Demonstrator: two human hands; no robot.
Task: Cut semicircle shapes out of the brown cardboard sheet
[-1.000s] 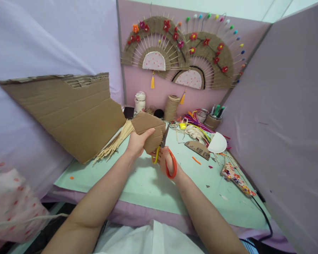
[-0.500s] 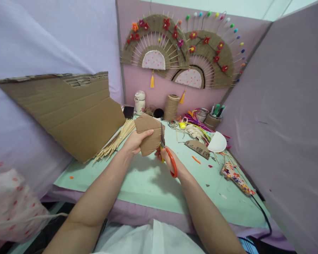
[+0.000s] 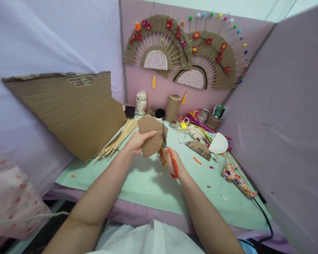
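My left hand [image 3: 139, 141] grips a small piece of brown cardboard [image 3: 150, 143] by its left side, thumb on top and fingers beneath. The piece is held above the pale green tabletop. In my right hand [image 3: 171, 158] is a pair of scissors [image 3: 174, 165] with red and yellow handles, my fingers wrapped in the loops. Its blades point away from me and lie at the right edge of the cardboard. A narrow strip of cardboard shows to the right of the blades; whether it is still attached I cannot tell.
Left of my hands lie a bundle of thin wooden sticks [image 3: 116, 139] and a large cardboard sheet [image 3: 82, 116]. To the right are a half-round lettered cardboard piece [image 3: 198, 149], a white half disc [image 3: 218, 143] and a flower-patterned glue gun [image 3: 238, 180]. A twine spool [image 3: 172, 107] stands behind.
The scissors have shifted slightly against the cardboard's right edge, and the blades look a little further apart. The whole view has drifted slightly; my left hand keeps its hold.
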